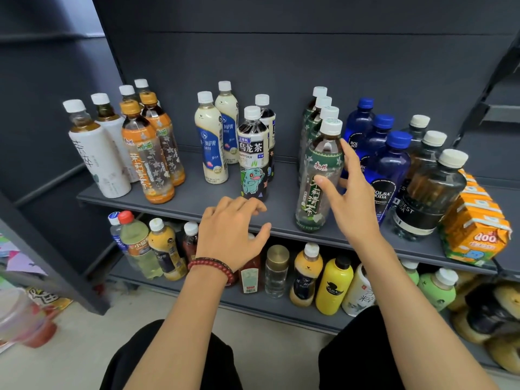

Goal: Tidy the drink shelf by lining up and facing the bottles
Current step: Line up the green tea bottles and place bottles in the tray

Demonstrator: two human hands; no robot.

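- At the front edge of the shelf [194, 199], the green-label tea bottle [311, 201] stands upright, with the right hand [351, 192] beside it, fingers spread.
- Left hand [233, 232] hovers loosely curled, empty.

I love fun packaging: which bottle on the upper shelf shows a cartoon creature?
The white-capped oolong tea bottle at centre front: only its label shows a teal cartoon creature, near the bottom.

I logged bare forearms [180, 319] on both sides. Just behind the left hand [233, 229] sat a bracelet [212, 264] of round dark-red beads, seemingly two strands. Black trousers [351, 361] covered both knees, plain fabric.
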